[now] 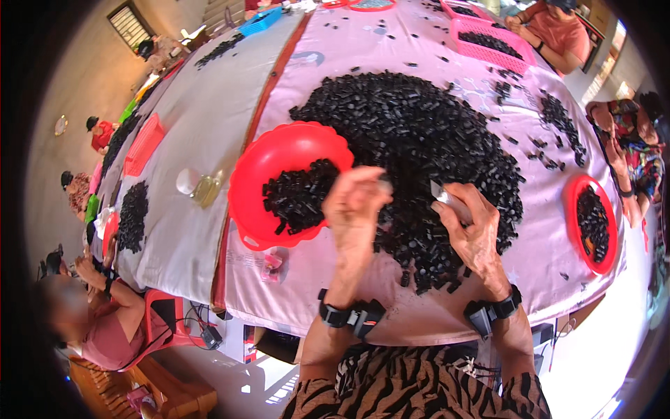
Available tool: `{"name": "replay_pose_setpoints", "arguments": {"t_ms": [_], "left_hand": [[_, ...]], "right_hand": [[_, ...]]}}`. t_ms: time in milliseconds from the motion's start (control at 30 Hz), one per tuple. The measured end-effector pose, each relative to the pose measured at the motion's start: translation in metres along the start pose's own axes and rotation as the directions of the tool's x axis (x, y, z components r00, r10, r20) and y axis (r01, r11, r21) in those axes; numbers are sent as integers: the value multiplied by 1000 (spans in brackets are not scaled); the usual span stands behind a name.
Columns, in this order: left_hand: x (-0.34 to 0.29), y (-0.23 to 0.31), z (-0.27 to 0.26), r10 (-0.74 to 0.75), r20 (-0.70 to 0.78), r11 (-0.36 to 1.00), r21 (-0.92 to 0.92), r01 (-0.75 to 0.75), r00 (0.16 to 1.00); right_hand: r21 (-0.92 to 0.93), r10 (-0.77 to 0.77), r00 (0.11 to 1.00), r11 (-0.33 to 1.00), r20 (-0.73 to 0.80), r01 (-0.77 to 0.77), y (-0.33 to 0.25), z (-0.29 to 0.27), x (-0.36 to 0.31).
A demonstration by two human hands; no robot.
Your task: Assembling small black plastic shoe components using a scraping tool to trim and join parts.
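Note:
A wide heap of small black pieces [412, 119] covers the middle of the pink cloth. Over the heap's near part, my right hand [476, 227] is closed around a small metal blade [438, 190], its tip pointing up and left. My left hand [352, 209] is blurred beside the right rim of a red scalloped basin [255, 167]. Its fingers are curled together, with a small greyish bit at the tips that I cannot make out. More black pieces [300, 195] lie in the basin.
A red oval tray [574, 202] with black pieces sits at right, a pink basket [523, 64] at the far right. A yellowish jar [206, 190] and a pink object [271, 262] are left. Other people sit around the table; a person [112, 314] is at lower left.

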State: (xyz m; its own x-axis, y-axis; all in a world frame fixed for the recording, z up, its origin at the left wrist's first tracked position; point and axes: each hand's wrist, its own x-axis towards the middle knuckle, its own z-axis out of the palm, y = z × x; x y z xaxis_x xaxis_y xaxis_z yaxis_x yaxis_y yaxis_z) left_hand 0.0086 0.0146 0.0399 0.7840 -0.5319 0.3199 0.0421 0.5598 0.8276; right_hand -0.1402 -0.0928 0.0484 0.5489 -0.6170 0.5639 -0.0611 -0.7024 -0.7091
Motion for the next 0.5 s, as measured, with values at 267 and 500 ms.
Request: {"name": "replay_pose_setpoints", "arguments": {"t_ms": [267, 500], "left_hand": [[24, 17, -34, 331, -309, 882, 437, -177, 891], [10, 3, -19, -284, 121, 894, 393, 217, 951]], "right_hand": [[-36, 16, 999, 999, -28, -17, 9, 2, 3], [-69, 71, 997, 995, 23, -69, 13, 1, 0]]}}
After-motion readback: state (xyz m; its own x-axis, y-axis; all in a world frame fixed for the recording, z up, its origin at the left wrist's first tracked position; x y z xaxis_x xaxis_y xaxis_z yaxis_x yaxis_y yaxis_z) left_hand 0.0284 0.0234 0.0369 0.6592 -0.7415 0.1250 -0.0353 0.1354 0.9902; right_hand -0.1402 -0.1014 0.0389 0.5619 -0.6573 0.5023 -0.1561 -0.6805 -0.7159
